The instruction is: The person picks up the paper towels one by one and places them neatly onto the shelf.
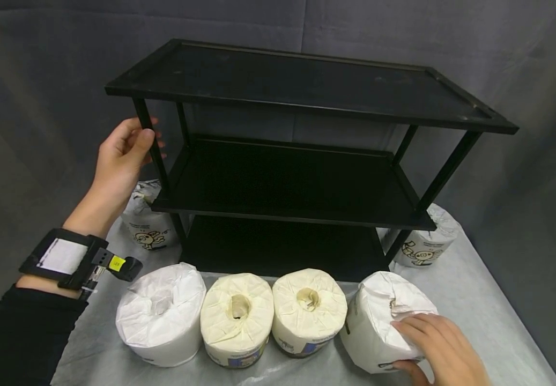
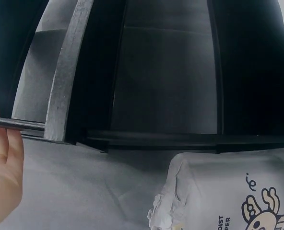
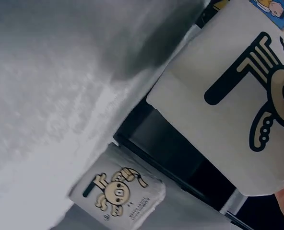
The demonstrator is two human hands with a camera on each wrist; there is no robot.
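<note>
A black three-level shelf rack (image 1: 278,179) stands in front of me. My left hand (image 1: 125,147) grips its front left post (image 1: 158,155), with the thumb in front and the fingertips showing behind. The left wrist view catches part of that hand (image 2: 5,172) at the post's edge. At the front right, my right hand (image 1: 444,348) holds a white paper-wrapped toilet roll (image 1: 376,335), fingers at its top and thumb low on its side. That roll leans to one side. Close up in the right wrist view, its wrapper (image 3: 199,115) bears a cartoon figure; most of the hand is hidden there.
Left of the held roll, two cream-wrapped rolls (image 1: 309,327) (image 1: 224,338) and a white one (image 1: 181,332) form a row before the rack. More printed rolls stand beside the rack, left (image 1: 149,230) and right (image 1: 427,244). Grey cloth (image 1: 514,161) hangs behind.
</note>
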